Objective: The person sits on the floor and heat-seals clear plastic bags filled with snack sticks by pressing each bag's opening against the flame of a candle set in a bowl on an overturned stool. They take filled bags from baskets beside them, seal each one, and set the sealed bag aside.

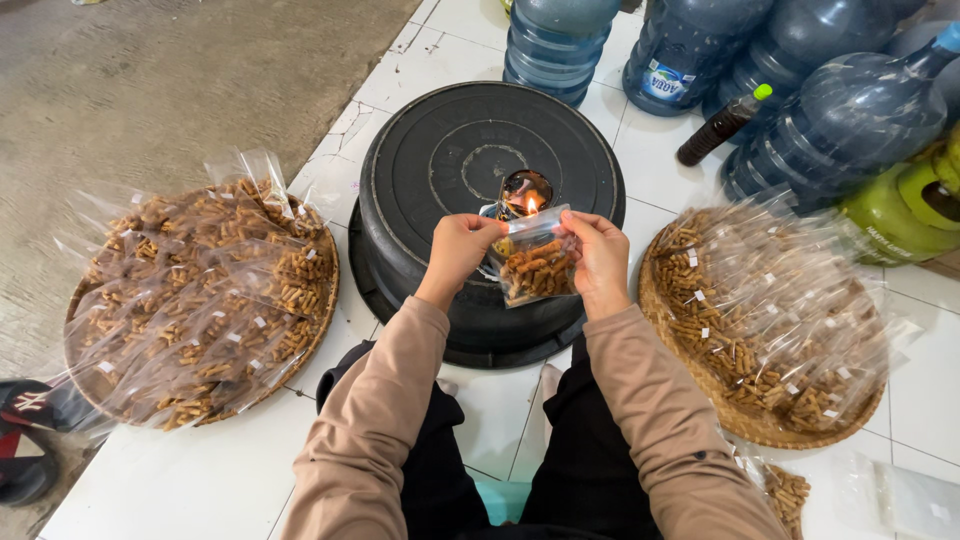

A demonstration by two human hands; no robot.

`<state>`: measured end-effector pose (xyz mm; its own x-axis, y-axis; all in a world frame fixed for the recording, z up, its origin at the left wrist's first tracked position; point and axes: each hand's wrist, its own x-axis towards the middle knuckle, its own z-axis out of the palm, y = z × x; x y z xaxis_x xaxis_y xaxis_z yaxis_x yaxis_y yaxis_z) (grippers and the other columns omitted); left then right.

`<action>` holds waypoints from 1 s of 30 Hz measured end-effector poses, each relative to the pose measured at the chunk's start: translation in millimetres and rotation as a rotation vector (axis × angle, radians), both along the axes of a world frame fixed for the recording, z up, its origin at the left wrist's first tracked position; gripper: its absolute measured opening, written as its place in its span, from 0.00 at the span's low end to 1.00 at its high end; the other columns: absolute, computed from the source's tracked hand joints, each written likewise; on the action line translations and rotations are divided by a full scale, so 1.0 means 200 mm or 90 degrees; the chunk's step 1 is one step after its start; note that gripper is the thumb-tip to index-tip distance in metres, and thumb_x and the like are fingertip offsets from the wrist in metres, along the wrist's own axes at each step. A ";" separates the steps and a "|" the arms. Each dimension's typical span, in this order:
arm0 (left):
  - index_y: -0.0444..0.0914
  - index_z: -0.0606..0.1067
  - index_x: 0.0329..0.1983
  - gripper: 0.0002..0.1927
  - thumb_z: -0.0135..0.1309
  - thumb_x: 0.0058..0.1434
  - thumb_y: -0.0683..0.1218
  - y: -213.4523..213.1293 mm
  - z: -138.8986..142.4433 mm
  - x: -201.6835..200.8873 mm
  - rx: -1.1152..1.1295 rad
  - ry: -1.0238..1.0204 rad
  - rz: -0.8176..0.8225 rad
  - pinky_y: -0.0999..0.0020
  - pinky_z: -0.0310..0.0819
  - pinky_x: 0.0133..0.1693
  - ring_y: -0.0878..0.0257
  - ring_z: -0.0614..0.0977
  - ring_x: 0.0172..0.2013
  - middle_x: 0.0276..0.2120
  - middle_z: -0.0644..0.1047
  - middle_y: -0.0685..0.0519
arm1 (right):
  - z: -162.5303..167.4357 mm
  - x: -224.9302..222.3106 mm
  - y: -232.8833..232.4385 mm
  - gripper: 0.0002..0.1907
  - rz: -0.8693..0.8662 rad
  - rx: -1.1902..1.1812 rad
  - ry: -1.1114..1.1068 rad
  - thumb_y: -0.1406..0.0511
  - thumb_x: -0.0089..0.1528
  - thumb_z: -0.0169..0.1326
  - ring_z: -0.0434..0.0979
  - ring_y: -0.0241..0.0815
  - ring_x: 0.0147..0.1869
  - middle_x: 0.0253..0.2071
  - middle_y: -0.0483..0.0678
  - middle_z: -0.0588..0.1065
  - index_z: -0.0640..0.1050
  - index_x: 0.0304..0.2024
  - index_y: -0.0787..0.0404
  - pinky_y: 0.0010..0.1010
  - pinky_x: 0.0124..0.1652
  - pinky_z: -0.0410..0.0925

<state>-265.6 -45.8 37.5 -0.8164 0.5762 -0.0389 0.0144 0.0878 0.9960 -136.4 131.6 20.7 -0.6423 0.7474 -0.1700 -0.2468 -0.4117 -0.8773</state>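
- The left hand [458,247] and the right hand [600,255] each pinch a top corner of 1 small clear plastic bag [537,262] of brown snack sticks, fingers clamped on its upper edge.
- The bag hangs between the 2 hands over the near part of an upturned black basin [430,150], its top edge just beside the flame of a small oil lamp [524,192] standing on the basin.
- The basin sits on the white tiled floor [200,470].
- A round woven tray [322,290] piled with filled bags lies left of the basin; a second woven tray [745,420] lies right.
- Blue water jugs [556,40] stand at the floor's far edge, with a green gas cylinder [905,210] to the right.
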 end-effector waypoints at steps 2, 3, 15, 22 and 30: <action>0.32 0.84 0.33 0.12 0.64 0.54 0.47 0.00 0.00 0.00 0.002 -0.001 0.001 0.73 0.73 0.34 0.69 0.79 0.28 0.26 0.83 0.51 | 0.00 0.00 0.00 0.05 0.000 0.005 0.003 0.71 0.60 0.63 0.82 0.37 0.35 0.33 0.49 0.81 0.80 0.38 0.65 0.23 0.34 0.71; 0.32 0.84 0.33 0.12 0.64 0.54 0.47 0.01 0.00 0.00 0.003 -0.001 0.001 0.74 0.73 0.34 0.69 0.79 0.28 0.26 0.83 0.51 | 0.00 0.00 0.01 0.05 -0.003 0.006 0.002 0.71 0.60 0.63 0.82 0.38 0.35 0.33 0.49 0.81 0.80 0.38 0.65 0.23 0.34 0.71; 0.31 0.84 0.34 0.13 0.65 0.54 0.48 0.01 -0.02 0.00 -0.005 -0.005 0.005 0.73 0.73 0.33 0.69 0.78 0.28 0.26 0.82 0.52 | 0.00 0.01 0.02 0.06 -0.014 0.012 -0.004 0.71 0.60 0.63 0.83 0.39 0.35 0.33 0.49 0.81 0.80 0.39 0.65 0.24 0.34 0.71; 0.31 0.84 0.35 0.13 0.65 0.54 0.47 0.01 -0.02 0.00 0.005 -0.009 -0.001 0.73 0.73 0.33 0.69 0.79 0.28 0.27 0.83 0.51 | 0.00 0.01 0.03 0.05 -0.019 0.009 -0.004 0.71 0.60 0.63 0.83 0.38 0.35 0.33 0.49 0.81 0.80 0.38 0.65 0.24 0.34 0.71; 0.31 0.84 0.35 0.13 0.65 0.55 0.47 0.02 -0.02 -0.01 0.007 -0.018 -0.002 0.73 0.73 0.34 0.69 0.79 0.28 0.27 0.83 0.51 | 0.01 0.02 0.04 0.05 -0.022 0.007 -0.001 0.71 0.60 0.63 0.83 0.38 0.35 0.33 0.48 0.81 0.80 0.38 0.65 0.23 0.34 0.72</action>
